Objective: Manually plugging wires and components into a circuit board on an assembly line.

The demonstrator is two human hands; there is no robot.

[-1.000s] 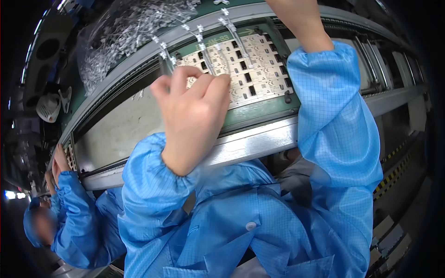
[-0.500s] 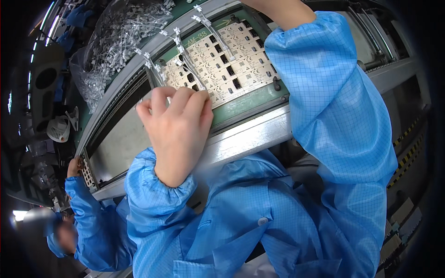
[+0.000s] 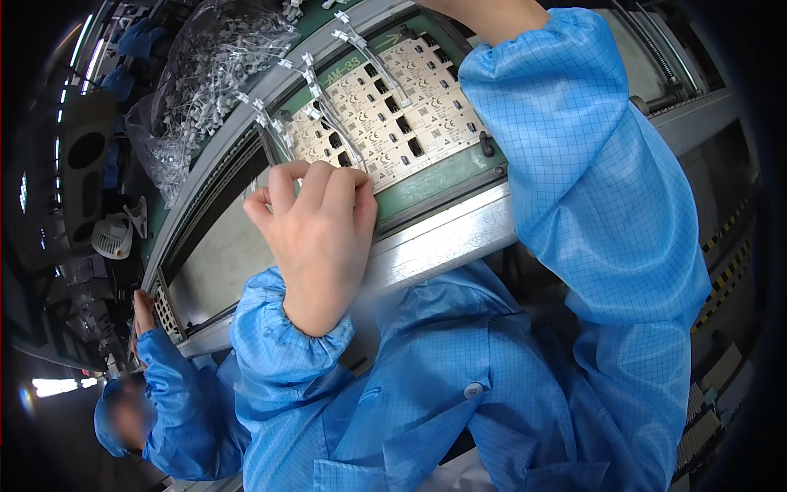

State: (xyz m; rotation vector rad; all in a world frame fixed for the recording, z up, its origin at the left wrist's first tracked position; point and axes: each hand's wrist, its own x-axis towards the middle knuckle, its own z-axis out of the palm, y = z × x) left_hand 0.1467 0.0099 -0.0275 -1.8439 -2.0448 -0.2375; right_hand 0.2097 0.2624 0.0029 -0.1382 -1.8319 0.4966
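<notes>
My left hand (image 3: 318, 234) is at the near left corner of a panel of white circuit boards (image 3: 393, 123). Its fingers are curled and closed, and whatever they hold is hidden beneath them. The panel has black parts in rows and lies on a green carrier plate (image 3: 426, 184). White wire leads with connectors (image 3: 328, 115) lie across the panel, some reaching over its far edge. My right arm stretches over the right side of the carrier. Only the wrist end of my right hand (image 3: 500, 15) shows at the top edge; its fingers are out of sight.
Beyond the metal rail, a clear plastic bag (image 3: 213, 90) holds many white wire leads. The near metal rail (image 3: 443, 234) runs in front of me. A small white fan (image 3: 115, 236) stands at the left. At lower left, a co-worker's hand (image 3: 143, 312) touches a perforated panel (image 3: 166, 313).
The view has shifted slightly. My left hand stays curled at the panel's corner with little change. The co-worker's hand has changed its pose by the perforated panel.
</notes>
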